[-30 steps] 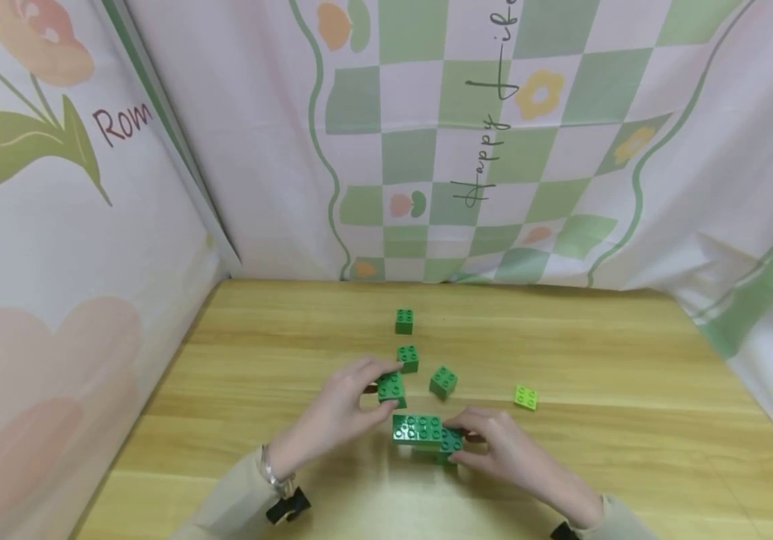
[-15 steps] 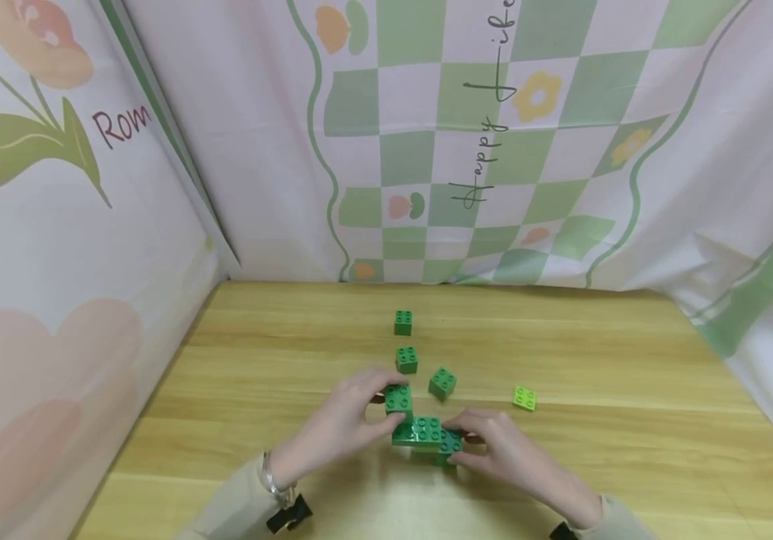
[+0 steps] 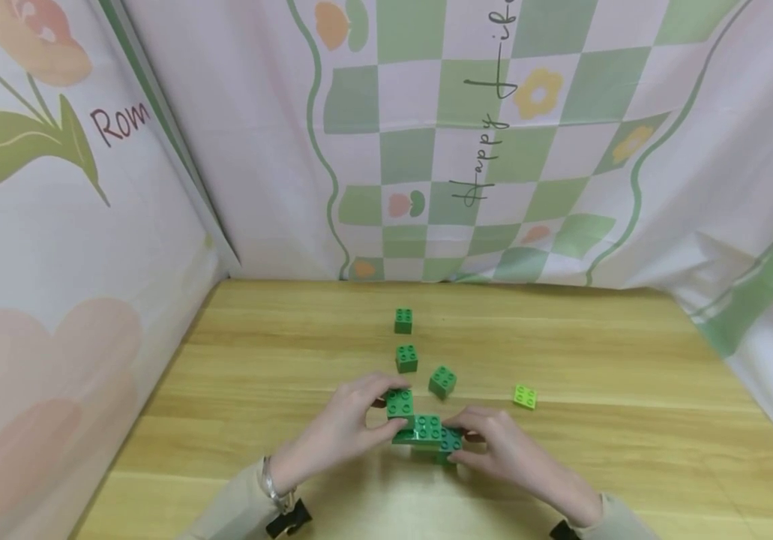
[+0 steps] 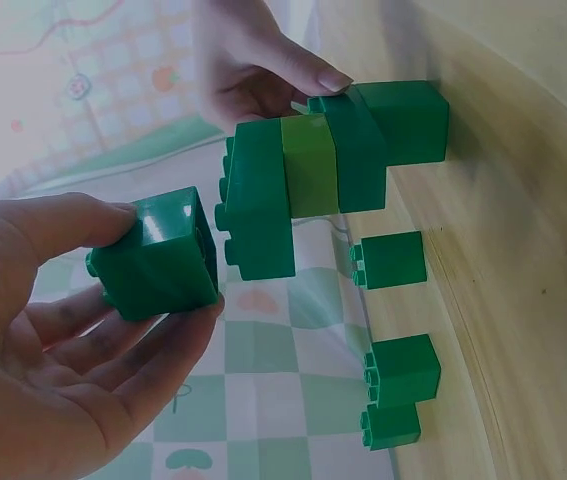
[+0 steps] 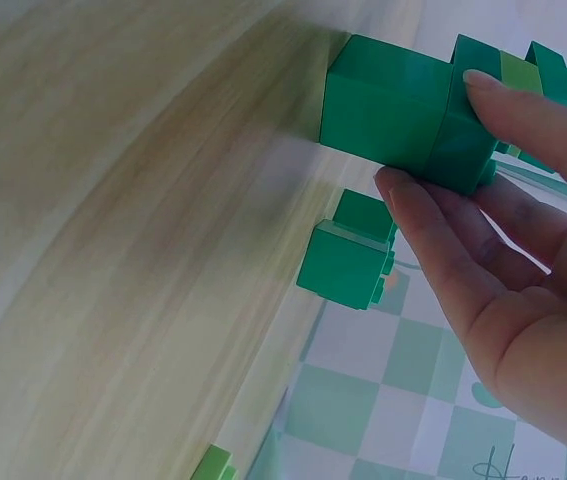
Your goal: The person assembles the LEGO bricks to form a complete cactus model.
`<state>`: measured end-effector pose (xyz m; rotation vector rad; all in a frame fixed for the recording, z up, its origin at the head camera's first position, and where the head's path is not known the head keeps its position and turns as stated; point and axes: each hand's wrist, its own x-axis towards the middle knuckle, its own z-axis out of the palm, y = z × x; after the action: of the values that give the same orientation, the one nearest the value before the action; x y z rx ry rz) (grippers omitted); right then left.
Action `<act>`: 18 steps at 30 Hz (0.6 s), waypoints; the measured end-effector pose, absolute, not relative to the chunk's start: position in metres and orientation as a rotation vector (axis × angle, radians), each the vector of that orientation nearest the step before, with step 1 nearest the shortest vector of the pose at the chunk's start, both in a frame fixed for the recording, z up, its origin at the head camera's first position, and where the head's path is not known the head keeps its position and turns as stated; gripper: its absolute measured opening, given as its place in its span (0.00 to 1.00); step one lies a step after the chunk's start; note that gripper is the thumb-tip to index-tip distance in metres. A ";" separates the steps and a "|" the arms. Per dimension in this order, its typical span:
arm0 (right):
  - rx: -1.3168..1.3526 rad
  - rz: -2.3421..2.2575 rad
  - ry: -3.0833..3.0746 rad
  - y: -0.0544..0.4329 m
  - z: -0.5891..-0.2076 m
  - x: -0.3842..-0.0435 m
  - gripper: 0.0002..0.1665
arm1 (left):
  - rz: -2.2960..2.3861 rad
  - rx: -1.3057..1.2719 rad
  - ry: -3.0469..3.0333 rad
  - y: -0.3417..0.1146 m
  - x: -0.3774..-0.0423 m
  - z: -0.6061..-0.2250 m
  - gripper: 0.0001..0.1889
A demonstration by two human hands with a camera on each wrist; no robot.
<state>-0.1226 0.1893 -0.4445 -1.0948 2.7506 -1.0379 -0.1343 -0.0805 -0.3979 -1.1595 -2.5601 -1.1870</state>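
My left hand [image 3: 342,421] pinches a square dark green building brick [image 3: 399,404] between thumb and fingers. That brick hangs over the left end of a stepped brick stack [image 3: 429,429]; in the left wrist view a narrow gap parts its hollow underside from the studs of the stack's top brick [image 4: 260,205]. Below the top brick sits a light green brick [image 4: 309,166], then more dark green ones, the lowest [image 4: 410,122] standing on the table. My right hand [image 3: 504,444] grips the stack's lower right part, its thumb and fingers on a dark green brick [image 5: 461,150].
Beyond the hands, three loose dark green bricks stand on the wooden table [image 3: 595,465]: a far one [image 3: 403,321], a middle one [image 3: 407,358] and a turned one [image 3: 443,382]. A flat light green brick [image 3: 525,397] lies to the right. Patterned curtain [image 3: 413,157] closes the back.
The left hand has carried its brick right and toward me, from beside the stack to over its left end. My right hand has kept its grip in the same place.
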 end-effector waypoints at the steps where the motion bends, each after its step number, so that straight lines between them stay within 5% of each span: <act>1: -1.095 -1.039 2.753 0.189 -0.445 -0.122 0.21 | -1.194 -1.156 -2.563 -0.080 -0.134 -0.398 0.24; 18: -1.091 -1.033 2.759 0.188 -0.443 -0.122 0.22 | -1.232 -1.170 -2.551 -0.079 -0.132 -0.400 0.21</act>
<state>-0.1219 0.1882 -0.4430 -1.0912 2.7591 -1.0335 -0.1324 -0.0788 -0.4003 -1.1700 -2.5507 -1.2318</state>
